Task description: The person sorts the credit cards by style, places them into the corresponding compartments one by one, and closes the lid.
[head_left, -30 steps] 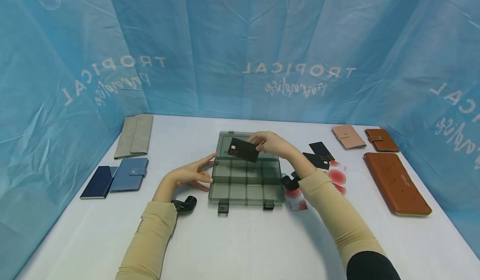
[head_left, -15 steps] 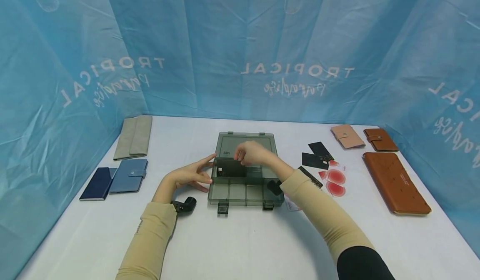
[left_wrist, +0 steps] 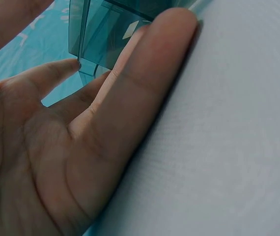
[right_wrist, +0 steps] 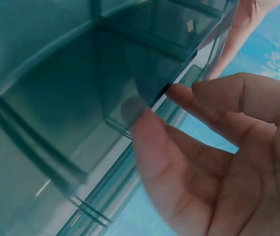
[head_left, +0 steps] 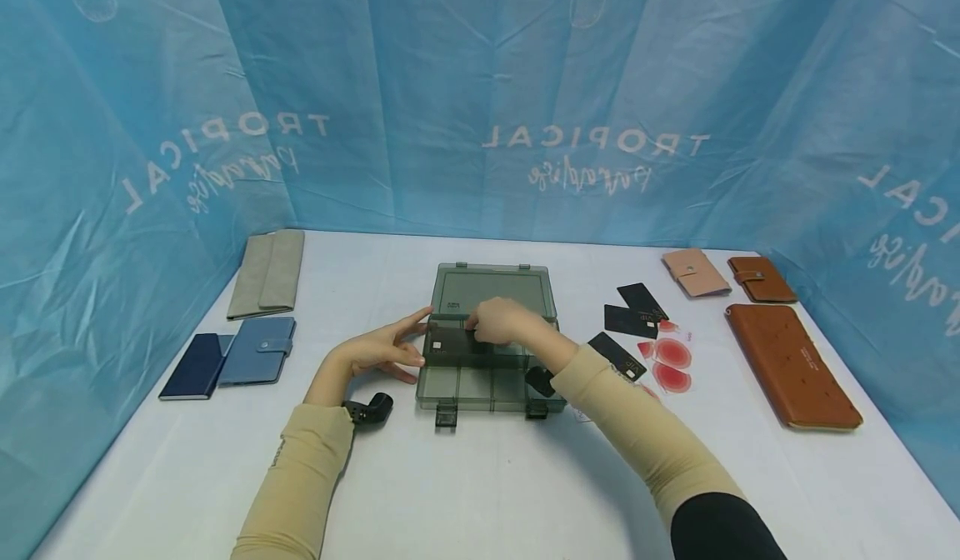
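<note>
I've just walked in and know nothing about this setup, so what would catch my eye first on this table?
At the centre of the white table lies an open smoky-grey compartment box, where the right hand pinches a black card over its back-left compartment. The left hand rests its fingertips on the box's left edge. Along the right lie a long brown wallet and red-and-white cards.

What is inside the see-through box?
A black card lies in the box's back left compartment, pinched by the right hand. The front compartments look empty; the hand covers part of the back row.
</note>
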`<action>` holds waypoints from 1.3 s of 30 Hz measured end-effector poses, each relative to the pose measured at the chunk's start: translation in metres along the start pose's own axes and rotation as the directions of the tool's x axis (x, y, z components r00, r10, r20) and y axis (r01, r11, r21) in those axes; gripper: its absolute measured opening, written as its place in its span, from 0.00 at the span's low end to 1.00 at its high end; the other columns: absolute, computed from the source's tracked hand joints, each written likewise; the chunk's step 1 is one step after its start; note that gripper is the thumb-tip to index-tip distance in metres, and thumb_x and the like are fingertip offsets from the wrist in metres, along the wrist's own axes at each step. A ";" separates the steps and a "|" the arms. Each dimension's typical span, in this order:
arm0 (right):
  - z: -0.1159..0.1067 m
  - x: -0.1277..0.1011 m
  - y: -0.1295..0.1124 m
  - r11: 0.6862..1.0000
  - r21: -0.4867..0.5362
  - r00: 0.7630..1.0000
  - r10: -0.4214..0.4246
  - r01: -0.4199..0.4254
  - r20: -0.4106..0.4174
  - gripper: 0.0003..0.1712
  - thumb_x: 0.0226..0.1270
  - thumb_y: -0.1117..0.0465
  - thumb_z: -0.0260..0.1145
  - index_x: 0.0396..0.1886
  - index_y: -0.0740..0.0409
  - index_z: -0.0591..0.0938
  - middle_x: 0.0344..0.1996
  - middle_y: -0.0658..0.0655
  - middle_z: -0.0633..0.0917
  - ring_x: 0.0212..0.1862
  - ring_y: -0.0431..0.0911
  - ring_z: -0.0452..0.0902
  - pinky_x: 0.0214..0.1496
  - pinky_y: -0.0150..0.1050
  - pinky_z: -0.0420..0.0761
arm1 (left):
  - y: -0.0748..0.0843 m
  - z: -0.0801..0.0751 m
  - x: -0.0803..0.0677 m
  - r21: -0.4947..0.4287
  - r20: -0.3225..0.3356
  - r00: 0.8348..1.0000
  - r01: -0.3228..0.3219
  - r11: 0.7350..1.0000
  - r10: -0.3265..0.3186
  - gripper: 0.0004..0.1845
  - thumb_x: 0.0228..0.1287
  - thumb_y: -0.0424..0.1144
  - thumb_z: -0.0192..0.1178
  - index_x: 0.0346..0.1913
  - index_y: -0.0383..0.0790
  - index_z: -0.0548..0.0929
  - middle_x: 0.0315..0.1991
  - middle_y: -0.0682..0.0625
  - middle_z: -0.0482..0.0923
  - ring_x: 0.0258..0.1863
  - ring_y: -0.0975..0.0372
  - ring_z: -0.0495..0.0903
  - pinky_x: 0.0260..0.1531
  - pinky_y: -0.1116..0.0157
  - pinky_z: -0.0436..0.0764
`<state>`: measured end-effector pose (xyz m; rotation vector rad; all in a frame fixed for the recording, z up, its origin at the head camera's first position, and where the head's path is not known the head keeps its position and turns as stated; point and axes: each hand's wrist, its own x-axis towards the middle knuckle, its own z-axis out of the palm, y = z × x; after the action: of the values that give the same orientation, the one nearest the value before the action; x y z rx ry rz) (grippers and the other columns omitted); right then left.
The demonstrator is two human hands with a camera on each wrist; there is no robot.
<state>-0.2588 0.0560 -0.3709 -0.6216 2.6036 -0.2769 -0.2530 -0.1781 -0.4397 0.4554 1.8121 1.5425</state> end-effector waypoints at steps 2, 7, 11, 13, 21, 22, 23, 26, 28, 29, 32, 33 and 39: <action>-0.001 0.000 -0.002 1.000 0.006 1.000 0.021 -0.021 0.006 0.20 0.69 0.64 0.52 0.58 0.55 0.77 0.52 0.56 0.80 0.13 0.39 0.62 0.15 0.30 0.65 | 0.000 0.000 0.000 0.003 -0.001 1.000 0.001 1.000 -0.001 0.51 0.58 0.30 0.61 0.74 0.55 0.36 0.72 0.38 0.31 0.37 0.60 0.77 0.44 0.49 0.80; 0.000 0.000 -0.007 0.998 -0.054 0.999 0.029 -0.027 0.035 0.20 0.70 0.61 0.50 0.59 0.54 0.76 0.53 0.55 0.79 0.16 0.40 0.63 0.20 0.32 0.67 | 0.000 0.000 0.000 -0.001 -0.007 1.000 0.007 1.000 -0.007 0.51 0.58 0.29 0.61 0.74 0.55 0.37 0.72 0.38 0.31 0.37 0.59 0.77 0.44 0.49 0.80; 0.002 0.000 -0.009 0.998 -0.066 0.998 0.025 -0.021 0.055 0.21 0.70 0.59 0.51 0.61 0.53 0.75 0.54 0.54 0.78 0.23 0.42 0.69 0.27 0.35 0.72 | 0.000 -0.001 0.001 -0.003 -0.005 1.000 0.005 1.000 -0.005 0.52 0.58 0.30 0.61 0.74 0.55 0.37 0.72 0.38 0.31 0.37 0.59 0.77 0.44 0.49 0.80; 0.003 -0.001 -0.009 0.999 -0.034 0.996 0.030 -0.028 0.087 0.22 0.70 0.59 0.51 0.62 0.51 0.74 0.57 0.54 0.76 0.31 0.44 0.74 0.32 0.38 0.77 | 0.000 -0.001 0.001 -0.002 -0.003 1.000 0.005 1.000 -0.005 0.52 0.58 0.30 0.61 0.74 0.55 0.36 0.72 0.38 0.31 0.37 0.59 0.77 0.44 0.49 0.80; 0.001 -0.006 -0.007 0.998 0.035 0.973 0.050 -0.059 0.226 0.27 0.72 0.58 0.46 0.70 0.47 0.63 0.65 0.53 0.68 0.49 0.50 0.73 0.40 0.43 0.78 | 0.001 -0.001 0.001 0.002 -0.009 1.000 0.010 1.000 -0.010 0.53 0.57 0.30 0.62 0.74 0.54 0.36 0.72 0.37 0.31 0.37 0.59 0.77 0.43 0.49 0.80; 0.000 -0.007 -0.008 0.998 0.019 0.975 0.048 -0.053 0.219 0.26 0.72 0.59 0.45 0.69 0.48 0.63 0.65 0.53 0.67 0.51 0.50 0.73 0.43 0.43 0.78 | 0.001 0.000 0.001 0.003 -0.009 1.000 0.012 1.000 -0.011 0.53 0.57 0.30 0.62 0.74 0.54 0.36 0.72 0.37 0.30 0.37 0.59 0.77 0.43 0.49 0.80; 0.000 -0.007 -0.009 0.999 -0.004 0.977 0.049 -0.049 0.208 0.26 0.72 0.59 0.45 0.69 0.49 0.64 0.65 0.53 0.68 0.52 0.50 0.72 0.46 0.43 0.77 | 0.002 0.000 0.001 0.004 -0.009 1.000 0.012 1.000 -0.012 0.53 0.57 0.30 0.63 0.74 0.54 0.36 0.72 0.37 0.30 0.37 0.59 0.77 0.43 0.49 0.80; 0.000 -0.008 -0.012 0.995 -0.095 0.985 0.054 -0.039 0.161 0.24 0.73 0.58 0.45 0.67 0.51 0.68 0.65 0.53 0.68 0.60 0.49 0.69 0.59 0.44 0.72 | 0.003 0.000 0.002 0.008 -0.013 1.000 0.011 1.000 -0.011 0.53 0.57 0.30 0.62 0.74 0.54 0.36 0.72 0.37 0.30 0.37 0.59 0.77 0.43 0.49 0.80; -0.001 -0.008 -0.014 0.988 -0.148 0.992 0.062 -0.045 0.112 0.23 0.72 0.58 0.46 0.64 0.50 0.71 0.63 0.52 0.71 0.61 0.47 0.68 0.61 0.46 0.71 | 0.003 0.000 0.002 0.012 -0.015 1.000 0.008 1.000 -0.008 0.52 0.58 0.30 0.62 0.74 0.54 0.36 0.72 0.37 0.31 0.37 0.59 0.77 0.43 0.49 0.80; 0.000 -0.009 -0.015 0.985 -0.168 0.995 0.062 -0.047 0.084 0.22 0.72 0.58 0.47 0.63 0.50 0.73 0.61 0.51 0.73 0.59 0.47 0.71 0.59 0.46 0.73 | 0.003 0.000 0.002 0.014 -0.016 1.000 0.008 1.000 -0.008 0.52 0.58 0.29 0.62 0.74 0.54 0.36 0.72 0.37 0.31 0.37 0.59 0.77 0.43 0.49 0.80; 0.000 -0.012 -0.014 0.984 -0.175 0.999 0.039 -0.040 -0.010 0.19 0.72 0.57 0.49 0.56 0.50 0.79 0.49 0.51 0.82 0.44 0.44 0.78 0.44 0.41 0.80 | 0.003 0.000 0.002 0.017 -0.017 1.000 0.013 1.000 -0.013 0.52 0.58 0.29 0.61 0.74 0.54 0.36 0.72 0.37 0.31 0.37 0.59 0.77 0.43 0.49 0.80; -0.001 -0.013 -0.014 0.986 -0.162 0.999 0.026 -0.033 -0.043 0.18 0.72 0.57 0.50 0.54 0.50 0.80 0.44 0.51 0.84 0.38 0.43 0.78 0.38 0.39 0.80 | 0.003 0.000 0.002 0.017 -0.017 1.000 0.015 1.000 -0.015 0.52 0.58 0.29 0.61 0.74 0.54 0.36 0.72 0.38 0.31 0.37 0.59 0.77 0.43 0.49 0.80; -0.012 -0.026 0.004 0.998 -0.007 0.986 -0.059 0.059 -0.156 0.16 0.71 0.60 0.51 0.48 0.53 0.83 0.42 0.52 0.84 0.35 0.46 0.77 0.35 0.38 0.77 | 0.001 -0.001 0.001 0.020 -0.013 1.000 0.019 1.000 -0.019 0.52 0.58 0.30 0.61 0.74 0.55 0.36 0.72 0.38 0.32 0.38 0.59 0.76 0.44 0.49 0.80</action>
<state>-0.2452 0.0727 -0.3514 -0.7043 2.7381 -0.3547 -0.2548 -0.1775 -0.4390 0.4378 1.8381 1.5180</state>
